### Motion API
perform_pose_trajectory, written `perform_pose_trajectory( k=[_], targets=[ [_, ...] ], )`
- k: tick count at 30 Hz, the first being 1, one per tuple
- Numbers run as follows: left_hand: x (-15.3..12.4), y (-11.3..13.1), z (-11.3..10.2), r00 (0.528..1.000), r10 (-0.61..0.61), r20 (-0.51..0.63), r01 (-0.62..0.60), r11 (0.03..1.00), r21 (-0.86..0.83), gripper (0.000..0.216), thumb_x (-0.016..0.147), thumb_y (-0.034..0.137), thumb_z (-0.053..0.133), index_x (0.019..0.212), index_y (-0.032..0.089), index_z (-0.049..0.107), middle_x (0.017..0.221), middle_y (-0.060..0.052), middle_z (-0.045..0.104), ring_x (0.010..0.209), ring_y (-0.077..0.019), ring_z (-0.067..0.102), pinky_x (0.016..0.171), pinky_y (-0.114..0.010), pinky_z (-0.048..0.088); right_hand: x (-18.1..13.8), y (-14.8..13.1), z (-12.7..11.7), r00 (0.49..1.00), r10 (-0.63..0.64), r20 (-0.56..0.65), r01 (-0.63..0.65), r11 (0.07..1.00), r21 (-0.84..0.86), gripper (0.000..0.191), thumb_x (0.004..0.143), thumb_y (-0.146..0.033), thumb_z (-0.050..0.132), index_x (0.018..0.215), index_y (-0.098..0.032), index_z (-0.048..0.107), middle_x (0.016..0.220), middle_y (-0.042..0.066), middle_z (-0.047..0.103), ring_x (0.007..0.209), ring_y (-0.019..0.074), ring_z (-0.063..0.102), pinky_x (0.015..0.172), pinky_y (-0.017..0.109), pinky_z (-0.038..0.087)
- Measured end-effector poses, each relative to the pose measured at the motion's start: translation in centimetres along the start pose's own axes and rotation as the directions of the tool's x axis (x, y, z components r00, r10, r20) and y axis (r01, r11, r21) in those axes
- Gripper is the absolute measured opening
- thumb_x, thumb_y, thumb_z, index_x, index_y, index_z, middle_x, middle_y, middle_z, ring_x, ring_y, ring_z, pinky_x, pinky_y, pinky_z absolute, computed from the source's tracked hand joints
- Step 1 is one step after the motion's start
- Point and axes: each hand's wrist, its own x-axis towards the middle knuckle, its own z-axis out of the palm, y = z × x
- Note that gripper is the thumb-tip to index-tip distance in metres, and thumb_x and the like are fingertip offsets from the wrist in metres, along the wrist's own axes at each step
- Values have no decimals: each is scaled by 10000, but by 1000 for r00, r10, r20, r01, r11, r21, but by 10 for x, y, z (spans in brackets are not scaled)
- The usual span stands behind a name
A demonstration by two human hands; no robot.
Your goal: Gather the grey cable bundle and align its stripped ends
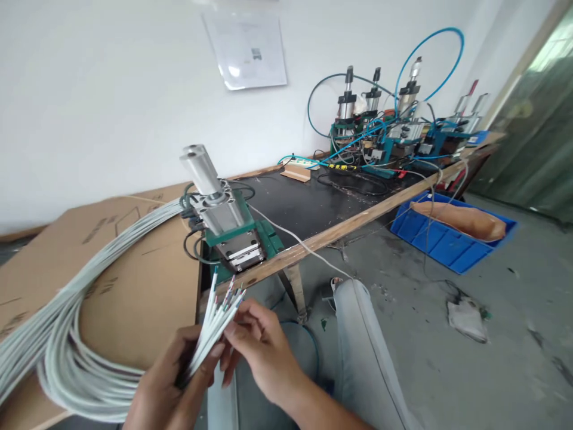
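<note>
Left hand (pixel 168 382) grips a cable bundle (pixel 210 331), right hand (pixel 262 346) touching its stripped ends below the green machine (pixel 233 230).

Small cable-assembly workshop. Long black surface (pixel 308 206) with a wooden edge, carrying a green pneumatic press (pixel 228 224) and, at the far end, a row of similar machines (pixel 380 128) fed by blue air hoses (pixel 430 48). Coiled white cables (pixel 80 352) over cardboard (pixel 134 269). Stained concrete floor (pixel 447 358), blue crate (pixel 447 242), printed sheet (pixel 248 51) on a bare wall.
</note>
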Motion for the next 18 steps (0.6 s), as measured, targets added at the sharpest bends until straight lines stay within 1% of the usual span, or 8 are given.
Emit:
perform_pose_trajectory(
  k=[3, 6, 9, 13, 15, 18],
  targets=[
    [0, 10, 0, 999, 31, -29, -32, 998, -55, 245, 996, 482, 608, 950, 242, 616, 671, 52, 688, 584, -155, 656, 558, -184, 533, 0, 2, 2, 1000, -14, -9, 14, 1000, 0, 466, 796, -569, 861, 881, -183, 614, 717, -38, 627, 477, 72, 575, 409, 174, 554],
    [1, 16, 0, 996, 76, -37, -79, 991, -108, 205, 1004, 432, 612, 943, 237, 624, 700, 39, 704, 609, -157, 657, 590, -189, 542, -1, 3, 6, 998, -57, -26, 57, 998, -7, 439, 814, -551, 854, 874, -183, 622, 735, -40, 624, 485, 63, 567, 418, 167, 556],
    [0, 17, 1, 995, 91, -46, -96, 988, -120, 206, 1009, 419, 606, 943, 225, 624, 678, 36, 694, 587, -153, 649, 577, -191, 537, -4, 3, 10, 994, -95, -45, 94, 995, -34, 427, 831, -547, 841, 862, -185, 616, 749, -43, 623, 475, 54, 560, 411, 157, 544],
    [0, 14, 3, 997, 56, -61, -63, 989, -136, 247, 1010, 436, 598, 888, 223, 626, 655, 35, 685, 578, -154, 652, 577, -197, 531, -9, 3, 11, 992, -111, -65, 106, 991, -83, 420, 854, -553, 818, 882, -185, 617, 748, -39, 630, 489, 59, 571, 406, 143, 518],
    [1, 14, 3, 995, 73, -71, -82, 988, -134, 259, 1012, 436, 592, 865, 225, 627, 645, 37, 680, 564, -149, 649, 562, -190, 524, -12, 1, 11, 991, -114, -75, 105, 989, -106, 423, 857, -559, 813, 871, -186, 613, 755, -32, 636, 506, 70, 589, 404, 150, 520],
    [3, 16, 2, 992, 92, -86, -100, 990, -97, 237, 1011, 431, 593, 909, 222, 639, 698, 27, 710, 616, -151, 675, 594, -180, 533, -17, -7, 9, 988, -122, -94, 108, 984, -143, 425, 860, -571, 807, 860, -191, 616, 778, -21, 643, 559, 99, 630, 401, 162, 530]
  ],
)
